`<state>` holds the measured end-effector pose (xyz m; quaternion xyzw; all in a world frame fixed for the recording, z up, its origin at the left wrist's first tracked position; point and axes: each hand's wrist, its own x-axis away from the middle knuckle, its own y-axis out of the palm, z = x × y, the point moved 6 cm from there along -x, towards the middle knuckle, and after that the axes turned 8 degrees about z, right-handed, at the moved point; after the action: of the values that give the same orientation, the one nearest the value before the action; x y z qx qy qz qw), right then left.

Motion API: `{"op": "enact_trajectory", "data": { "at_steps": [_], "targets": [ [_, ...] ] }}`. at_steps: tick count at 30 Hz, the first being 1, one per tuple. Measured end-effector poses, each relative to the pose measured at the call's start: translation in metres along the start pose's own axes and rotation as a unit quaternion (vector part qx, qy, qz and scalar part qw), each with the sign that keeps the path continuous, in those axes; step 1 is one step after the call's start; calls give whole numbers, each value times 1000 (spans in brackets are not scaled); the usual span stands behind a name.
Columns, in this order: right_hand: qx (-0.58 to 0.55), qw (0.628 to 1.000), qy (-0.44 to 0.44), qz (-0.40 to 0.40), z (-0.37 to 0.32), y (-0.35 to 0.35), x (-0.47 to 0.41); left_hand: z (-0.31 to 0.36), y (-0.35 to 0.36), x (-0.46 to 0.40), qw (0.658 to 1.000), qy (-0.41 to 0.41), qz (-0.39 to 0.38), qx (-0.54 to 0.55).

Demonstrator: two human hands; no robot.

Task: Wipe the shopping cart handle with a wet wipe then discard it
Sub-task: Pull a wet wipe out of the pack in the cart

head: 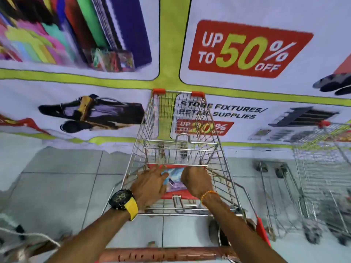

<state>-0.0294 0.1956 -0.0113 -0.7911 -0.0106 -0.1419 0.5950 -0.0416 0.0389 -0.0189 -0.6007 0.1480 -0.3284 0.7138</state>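
A wire shopping cart (pixel 218 160) stands in front of me. Its red-brown handle (pixel 165 256) crosses the bottom of the view, under my forearms. A blue and purple wet wipe packet (pixel 175 180) lies on the red seat flap (pixel 169 195) inside the cart's near end. My left hand (pixel 150 185), with a black and yellow watch on the wrist, has its fingers on the packet's left edge. My right hand (pixel 196 182), with an orange bracelet, is curled at the packet's right edge. The packet's opening is hidden between my hands.
A large sale banner (pixel 247 48) hangs right behind the cart's front. More wire carts (pixel 321 168) stand to the right. Grey floor tiles (pixel 62 179) lie to the left, with a white cord (pixel 28 234) at the lower left.
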Motion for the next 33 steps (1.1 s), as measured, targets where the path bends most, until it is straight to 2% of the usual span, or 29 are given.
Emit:
{"op": "enact_trajectory", "data": {
  "at_steps": [2, 7, 12, 18, 28, 31, 33],
  "targets": [
    [-10, 1000, 15, -9, -1, 18, -17, -12, 21, -13, 999, -14, -32, 21],
    [40, 997, -39, -58, -4, 63, -48, -25, 70, -40, 994, -16, -100, 37],
    [89, 991, -81, -59, -5, 90, -57, -35, 89, -57, 986, -58, -94, 126],
    [95, 988, -112, -58, -5, 92, -58, -40, 96, -64, 969, -84, -41, 227],
    [-49, 989, -123, -61, 10, 69, -51, -44, 99, -68, 954, -136, -21, 268],
    [-131, 986, -95, -39, 19, 60, -49, -43, 99, -66, 949, -144, -14, 280],
    [-197, 979, -45, -10, 26, 53, -47, -42, 99, -66, 948, -140, -14, 284]
  ]
}}
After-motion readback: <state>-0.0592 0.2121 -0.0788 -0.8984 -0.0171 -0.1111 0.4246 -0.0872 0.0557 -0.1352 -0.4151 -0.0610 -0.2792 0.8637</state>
